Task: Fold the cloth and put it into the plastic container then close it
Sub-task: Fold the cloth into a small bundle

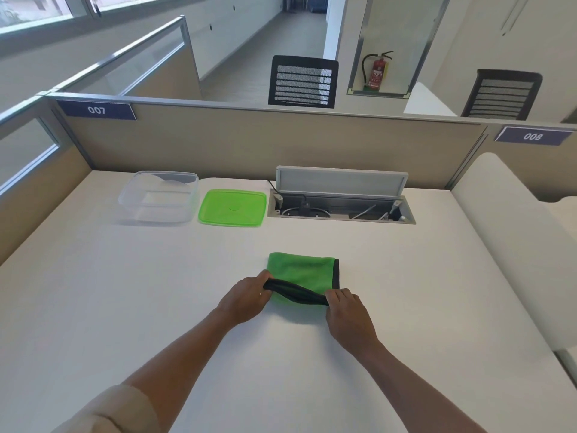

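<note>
Cloth (301, 271) is the green one with the dark trim, sitting near the middle of the white desk (125, 292), right in front of the person. Only the head camera to go on, so here's what it shows.

It already looks folded down to a smallish rectangle, with a dark hem running along its right side. The near edge is lifted off the desk: the left hand (245, 300) has its grip pinched on the left end of that dark edge, and the right hand (346, 310) is pinched on the right end. Both are clenched on fabric, neither is free. The raised edge sags a bit between them. My read is they're partway through another fold, bringing the near edge over toward the far one, but I can't say how many folds are in it.

Farther back on the left, the clear container (159, 196) sits open, and as far as I can see it holds nothing. The green lid (232, 208) lies flat on the desk just to its right, close beside it but not on it. Right of the lid there's an open cable tray (342, 207) sunk into the desk, flap up.

So, progress-wise: folding is underway and probably close to done. Still left: finish the fold, carry the cloth over to the container, drop it in, and press the lid on.
</note>
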Tool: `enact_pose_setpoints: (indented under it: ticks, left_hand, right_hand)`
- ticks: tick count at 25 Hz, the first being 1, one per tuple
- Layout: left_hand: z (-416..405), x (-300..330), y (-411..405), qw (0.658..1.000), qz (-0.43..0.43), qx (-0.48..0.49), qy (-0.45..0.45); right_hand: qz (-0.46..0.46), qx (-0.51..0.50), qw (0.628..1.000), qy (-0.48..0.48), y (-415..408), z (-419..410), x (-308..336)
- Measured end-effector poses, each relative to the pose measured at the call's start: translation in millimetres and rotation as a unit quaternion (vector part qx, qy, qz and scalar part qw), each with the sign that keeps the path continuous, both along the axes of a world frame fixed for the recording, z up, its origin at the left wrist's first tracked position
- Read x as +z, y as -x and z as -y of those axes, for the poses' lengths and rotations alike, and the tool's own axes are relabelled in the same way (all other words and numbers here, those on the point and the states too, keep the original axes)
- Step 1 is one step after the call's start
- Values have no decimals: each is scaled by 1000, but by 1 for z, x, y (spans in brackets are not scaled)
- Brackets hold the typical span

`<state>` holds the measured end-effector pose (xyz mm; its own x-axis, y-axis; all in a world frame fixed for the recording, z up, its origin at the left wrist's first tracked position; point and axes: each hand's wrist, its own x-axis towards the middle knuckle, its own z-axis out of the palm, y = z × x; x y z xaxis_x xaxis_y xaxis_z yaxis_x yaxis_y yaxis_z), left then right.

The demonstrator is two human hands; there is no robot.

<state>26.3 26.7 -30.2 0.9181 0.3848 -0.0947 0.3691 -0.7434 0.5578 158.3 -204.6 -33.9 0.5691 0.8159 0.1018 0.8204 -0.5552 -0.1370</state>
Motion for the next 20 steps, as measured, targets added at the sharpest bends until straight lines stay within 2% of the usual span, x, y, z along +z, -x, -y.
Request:
enact_pose_setpoints:
  ticks: [5, 10, 15, 20]
  left_hand:
    - [-6, 1, -8, 998, 50, 15, 32]
    - [-14, -1, -21, 996, 53, 37, 57]
    - [-23, -7, -41, 993, 74, 75, 61]
    - [-28, -11, -65, 984, 81, 149, 61]
  right_hand:
    - [-128, -11, 988, -82, -26, -12, 10]
    - [-264, -41, 958, -103, -49, -21, 13]
    - [-298, -96, 937, -156, -70, -30, 5]
    - [-355, -185, 888, -226, -85, -42, -1]
